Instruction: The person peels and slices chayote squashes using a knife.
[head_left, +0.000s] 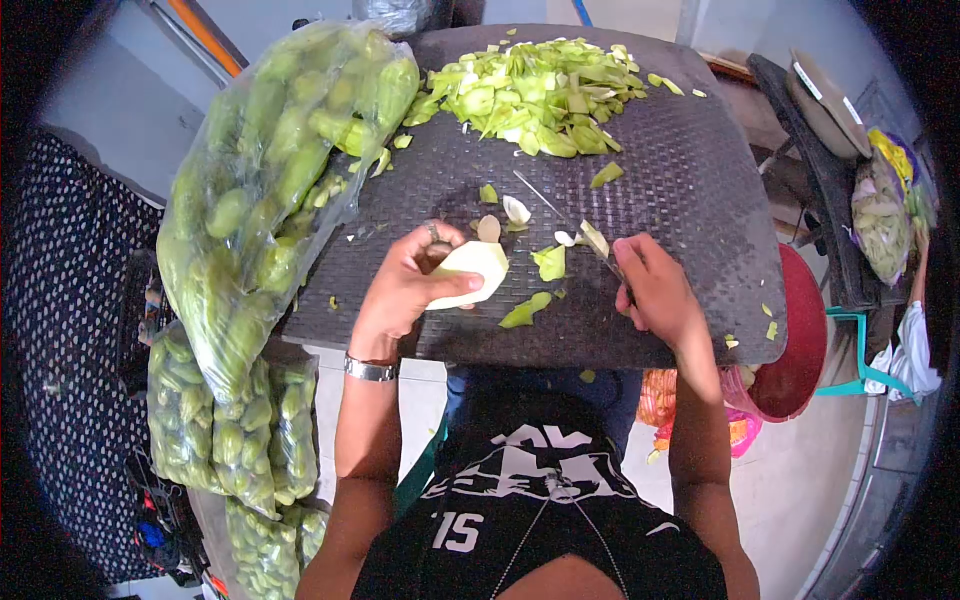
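Note:
A pale, peeled vegetable piece (470,272) is in my left hand (405,285), the thumb across its face and the fingers behind it. My right hand (655,290) is closed round the handle end of a knife (543,197), whose thin blade points up and to the left over the table. At the blade's base, near my fingers, is a pale sliver (593,238). Between my hands lie green peel scraps (549,262) and small white pieces (516,209) on the dark woven tabletop (440,335).
A heap of green peels (540,95) covers the table's far side. To its left lies a large clear bag of green vegetables (260,180). More filled bags (220,430) stand below at left. A red tub (795,340) is beside the table's right edge.

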